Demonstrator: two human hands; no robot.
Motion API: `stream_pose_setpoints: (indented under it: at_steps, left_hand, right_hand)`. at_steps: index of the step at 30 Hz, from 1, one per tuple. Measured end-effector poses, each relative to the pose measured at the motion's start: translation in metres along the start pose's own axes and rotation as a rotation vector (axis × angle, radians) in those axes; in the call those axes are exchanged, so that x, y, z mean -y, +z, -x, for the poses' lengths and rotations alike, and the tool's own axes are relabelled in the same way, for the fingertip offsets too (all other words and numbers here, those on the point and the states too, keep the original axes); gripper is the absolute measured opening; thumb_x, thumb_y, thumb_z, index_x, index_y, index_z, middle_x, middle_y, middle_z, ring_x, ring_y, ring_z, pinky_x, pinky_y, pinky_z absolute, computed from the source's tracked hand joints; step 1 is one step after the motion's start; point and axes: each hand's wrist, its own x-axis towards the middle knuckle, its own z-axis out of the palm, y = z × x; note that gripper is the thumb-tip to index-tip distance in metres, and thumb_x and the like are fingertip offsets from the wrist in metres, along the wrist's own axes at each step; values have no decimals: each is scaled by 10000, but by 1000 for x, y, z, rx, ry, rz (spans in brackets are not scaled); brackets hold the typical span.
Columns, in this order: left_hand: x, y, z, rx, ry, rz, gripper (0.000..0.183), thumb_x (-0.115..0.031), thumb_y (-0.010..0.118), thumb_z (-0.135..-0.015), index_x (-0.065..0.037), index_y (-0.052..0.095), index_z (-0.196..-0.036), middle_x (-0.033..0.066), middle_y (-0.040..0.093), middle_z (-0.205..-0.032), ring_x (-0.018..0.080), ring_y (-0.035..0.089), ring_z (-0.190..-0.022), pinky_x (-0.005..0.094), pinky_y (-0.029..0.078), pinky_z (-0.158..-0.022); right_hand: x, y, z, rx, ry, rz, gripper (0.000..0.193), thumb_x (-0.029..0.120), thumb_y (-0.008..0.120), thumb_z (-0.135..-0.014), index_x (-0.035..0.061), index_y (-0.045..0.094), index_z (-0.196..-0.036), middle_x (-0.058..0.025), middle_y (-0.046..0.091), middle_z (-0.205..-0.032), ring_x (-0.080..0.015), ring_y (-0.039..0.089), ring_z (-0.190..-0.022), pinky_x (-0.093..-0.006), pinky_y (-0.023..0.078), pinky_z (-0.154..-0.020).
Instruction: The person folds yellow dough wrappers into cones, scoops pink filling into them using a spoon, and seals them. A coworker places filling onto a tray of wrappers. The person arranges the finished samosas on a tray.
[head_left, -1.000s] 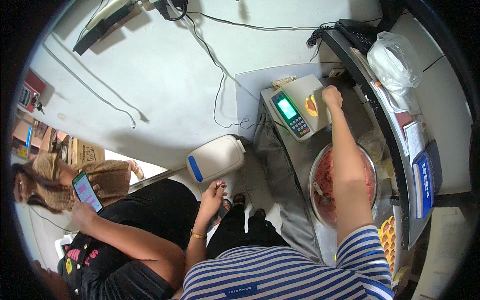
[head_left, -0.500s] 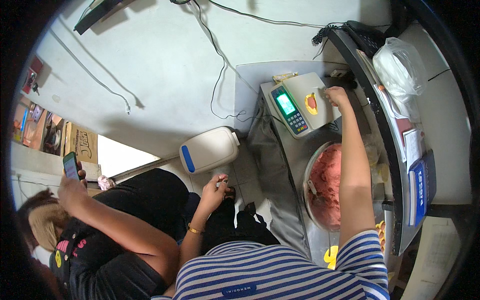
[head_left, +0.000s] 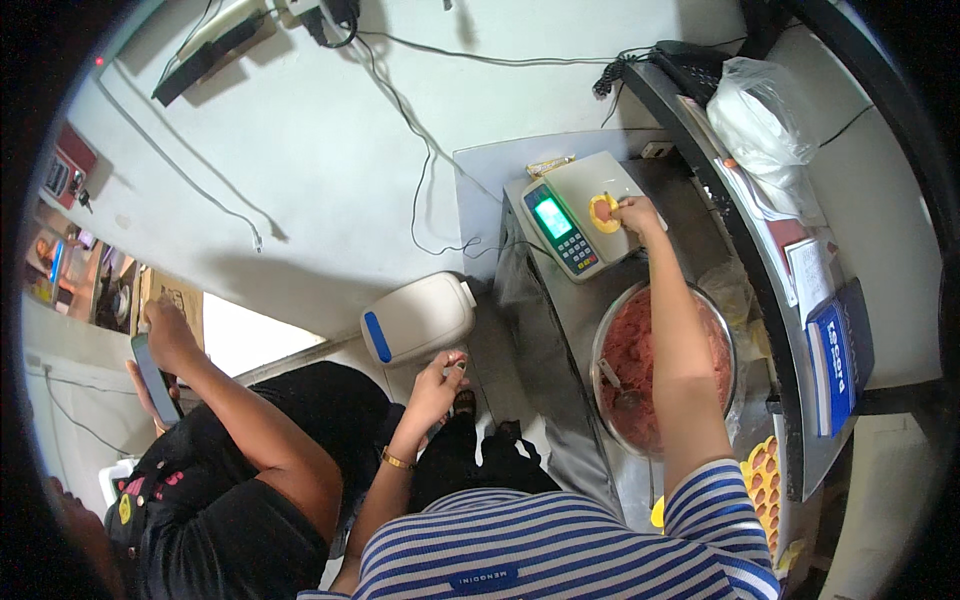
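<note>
My right hand (head_left: 637,215) reaches over the pale weighing plate of a digital scale (head_left: 565,236), its fingers pinching the right edge of a small yellow wrapper (head_left: 597,206) with a pink dab of filling in its middle. Under my right forearm stands a round metal bowl (head_left: 602,400) of pinkish-red minced filling (head_left: 632,345). A flat-handled tool (head_left: 609,372) rests in the mince, its head partly sunk. My left hand (head_left: 437,388), a gold band at its wrist, hangs in front of me with fingers curled together; whatever they hold, if anything, is hidden.
Yellow pieces with pinkish centres (head_left: 762,490) lie in rows right of my sleeve. A dark shelf (head_left: 745,235) bearing papers and a blue book (head_left: 832,360) edges the right. A white bin (head_left: 420,318) stands on the floor. At left, a person (head_left: 250,440) handles a phone.
My right hand has moved left from the scale's far edge onto the yellow wrapper. The person beside me has lowered the phone and brought another hand to it. The view has shifted slightly.
</note>
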Motion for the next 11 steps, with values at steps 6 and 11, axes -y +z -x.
stream_pose_setpoints:
  at_steps: [6,11]
  left_hand:
    - [1,8,0,63,52,65,281,-140,433,-925,-21,485,-1174,85,587,-1085,171,629,-856,260,486,-674]
    - [4,11,-18,220,-9,233,331,-229,453,-936,-94,459,-1238,63,568,-1155,202,607,-945,300,467,-779]
  right_hand:
    - [-14,5,1,-62,139,-1097,302,137,498,-766,-48,524,-1003,-165,586,-933,-284,595,-822,-396,483,-752]
    - [-33,-2,-10,323,171,-1903,516,225,398,-839,-100,317,-1231,-247,461,-1186,-396,540,-1000,-519,445,-882]
